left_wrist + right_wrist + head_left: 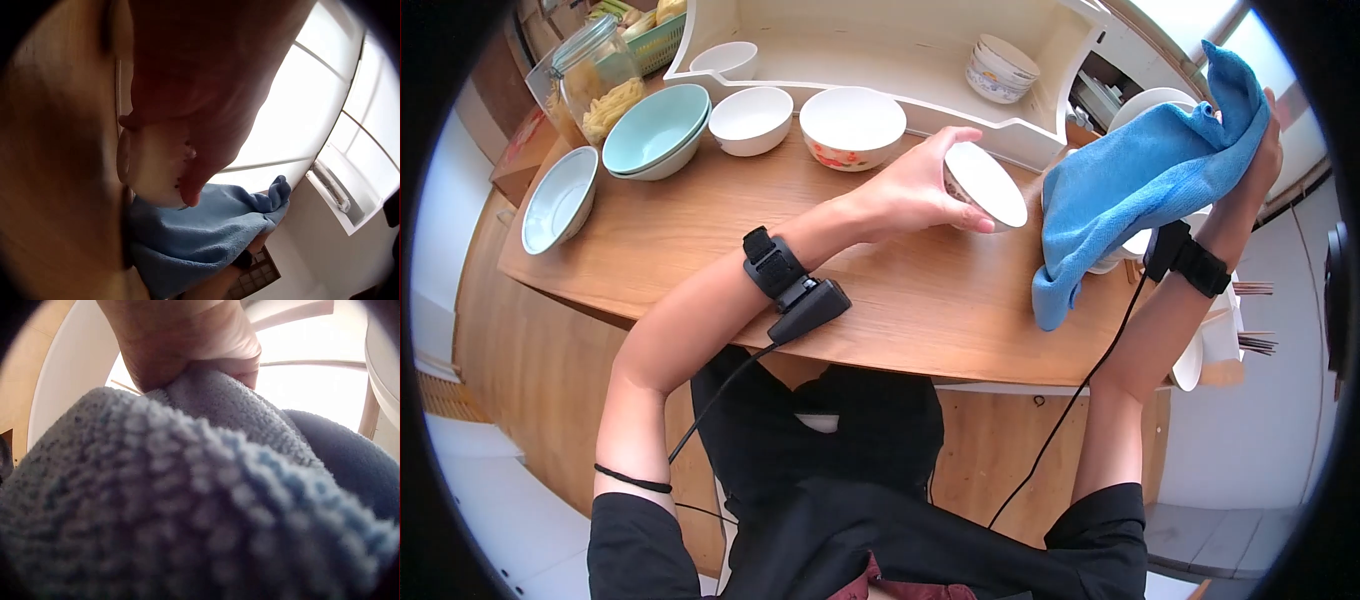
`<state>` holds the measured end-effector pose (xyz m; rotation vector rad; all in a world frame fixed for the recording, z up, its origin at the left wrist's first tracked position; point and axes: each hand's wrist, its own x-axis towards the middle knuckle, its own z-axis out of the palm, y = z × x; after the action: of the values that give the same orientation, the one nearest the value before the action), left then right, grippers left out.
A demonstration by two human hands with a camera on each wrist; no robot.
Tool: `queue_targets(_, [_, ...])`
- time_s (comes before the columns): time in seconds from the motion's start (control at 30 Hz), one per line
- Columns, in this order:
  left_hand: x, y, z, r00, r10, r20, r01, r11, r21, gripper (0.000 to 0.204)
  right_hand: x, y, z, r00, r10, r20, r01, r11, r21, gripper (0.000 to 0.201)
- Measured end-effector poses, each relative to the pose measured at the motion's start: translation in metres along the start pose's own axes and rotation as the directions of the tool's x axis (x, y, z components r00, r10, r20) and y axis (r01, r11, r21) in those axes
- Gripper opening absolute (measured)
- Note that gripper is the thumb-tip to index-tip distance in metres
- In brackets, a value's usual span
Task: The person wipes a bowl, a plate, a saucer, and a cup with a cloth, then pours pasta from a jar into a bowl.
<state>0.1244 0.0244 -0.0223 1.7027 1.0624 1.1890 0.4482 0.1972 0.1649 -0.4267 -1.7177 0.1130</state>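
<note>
Tilted in my left hand (pixel 910 190) is a small white bowl (pixel 988 185), gripped by its side between thumb and fingers, over the table. The left wrist view shows dark spots on the outside of this bowl (pixel 156 165), with the blue cloth close behind it. My right hand (pixel 1268 150) holds up a blue cloth (pixel 1150 165) at the right. Its folds hang down over the table's right side and hide part of the bowls there. Up close in the right wrist view, the fluffy cloth (pixel 187 506) bunches below the curled right hand (pixel 194 344).
Along the table's back stand a floral bowl (pixel 853 125), a white bowl (pixel 750 120), stacked pale green bowls (pixel 657 130) and another bowl (pixel 560 200). A white shelf (pixel 870 50) behind holds more bowls (pixel 1002 70). A glass jar (pixel 600 80) stands back left. Cables trail from both wrists.
</note>
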Motion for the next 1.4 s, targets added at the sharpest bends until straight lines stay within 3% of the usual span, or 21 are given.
queue_targets(0.1, [0.002, -0.006, 0.001, 0.998, -0.038, 0.049, 0.038, 0.999, -0.003, 0.099, -0.001, 0.0, -0.009, 0.999, 0.027, -0.029, -0.027, 1.0, -0.008, 0.037])
queue_targets(0.13, [0.002, -0.003, 0.001, 0.998, -0.04, 0.054, 0.04, 0.999, 0.006, 0.099, -0.007, -0.019, -0.003, 0.996, -0.019, -0.083, 0.011, 0.996, -0.088, 0.037])
queue_targets(0.23, [0.002, 0.003, -0.001, 0.987, -0.13, 0.096, 0.137, 0.988, -0.072, 0.099, -0.011, -0.028, -0.011, 0.993, 0.044, -0.107, -0.056, 0.992, -0.114, 0.037])
queue_targets(0.33, [0.003, 0.004, 0.001, 0.986, -0.142, 0.09, 0.148, 0.987, -0.066, 0.1, -0.017, -0.043, -0.008, 0.974, 0.037, -0.224, -0.038, 0.999, 0.001, 0.034])
queue_targets(0.43, [0.004, 0.005, -0.001, 0.985, -0.167, 0.042, 0.166, 0.986, 0.021, 0.102, -0.029, -0.073, 0.005, 0.988, 0.009, -0.152, 0.026, 0.974, 0.227, 0.038])
queue_targets(0.57, [0.005, 0.003, -0.002, 0.988, -0.154, 0.008, 0.146, 0.949, 0.279, 0.107, -0.047, -0.117, 0.03, 0.995, -0.051, -0.083, 0.084, 0.885, 0.458, 0.042])
queue_targets(0.6, [0.005, 0.004, -0.002, 0.99, -0.138, 0.021, 0.122, 0.93, 0.346, 0.109, -0.051, -0.13, 0.039, 0.974, 0.064, -0.216, 0.019, 0.932, 0.363, 0.045])
queue_targets(0.67, [0.005, 0.004, 0.0, 0.991, -0.136, 0.001, 0.122, 0.895, 0.43, 0.111, -0.055, -0.131, 0.045, 0.921, 0.162, -0.354, -0.059, 0.957, 0.284, 0.049])
queue_targets(0.7, [0.004, 0.004, 0.002, 0.991, -0.136, -0.007, 0.121, 0.854, 0.505, 0.113, -0.062, -0.121, 0.046, 0.955, -0.036, -0.295, 0.121, 0.954, 0.274, 0.05])
queue_targets(0.77, [0.003, 0.004, 0.004, 0.99, -0.14, -0.009, 0.125, 0.845, 0.52, 0.115, -0.066, -0.108, 0.039, 0.942, -0.234, -0.24, 0.298, 0.912, 0.281, 0.052])
queue_targets(0.83, [0.002, 0.002, 0.006, 0.996, -0.088, 0.01, 0.07, 0.85, 0.522, 0.111, -0.064, -0.096, 0.021, 0.951, -0.274, -0.142, 0.307, 0.889, 0.341, 0.05])
queue_targets(0.97, [-0.002, 0.012, 0.006, 0.993, -0.114, -0.009, 0.104, 0.875, 0.473, 0.106, -0.055, -0.092, -0.002, 0.934, -0.356, 0.003, 0.318, 0.837, 0.445, 0.047])
queue_targets(1.03, [-0.008, 0.019, 0.004, 0.998, -0.056, 0.0, 0.048, 0.85, 0.524, 0.103, -0.055, -0.099, -0.01, 0.992, -0.098, 0.08, 0.071, 0.953, 0.293, 0.043])
queue_targets(1.2, [-0.019, 0.037, -0.015, 0.996, 0.051, -0.067, 0.001, 0.79, 0.614, 0.103, -0.06, -0.097, -0.007, 0.986, -0.142, 0.087, 0.124, 0.974, 0.187, 0.043])
queue_targets(1.27, [-0.022, 0.047, -0.03, 0.985, 0.12, -0.122, -0.016, 0.776, 0.631, 0.098, -0.062, -0.081, 0.007, 0.905, -0.402, -0.137, 0.354, 0.892, -0.28, 0.044])
queue_targets(1.3, [-0.025, 0.055, -0.036, 0.977, 0.12, -0.177, -0.003, 0.836, 0.549, 0.1, -0.061, -0.083, 0.0, 0.909, -0.391, -0.146, 0.34, 0.896, -0.284, 0.044])
queue_targets(1.33, [-0.027, 0.056, -0.046, 0.967, 0.115, -0.226, 0.031, 0.832, 0.553, 0.1, -0.054, -0.088, -0.01, 0.975, -0.218, -0.048, 0.218, 0.976, 0.0, 0.045])
queue_targets(1.37, [-0.028, 0.055, -0.057, 0.955, 0.114, -0.275, 0.062, 0.827, 0.559, 0.099, -0.053, -0.094, -0.015, 0.993, -0.073, 0.092, 0.046, 0.962, 0.269, 0.046])
queue_targets(1.4, [-0.029, 0.056, -0.067, 0.959, 0.108, -0.262, 0.062, 0.822, 0.566, 0.099, -0.05, -0.096, -0.007, 0.998, 0.032, -0.053, -0.007, 0.909, 0.417, 0.037])
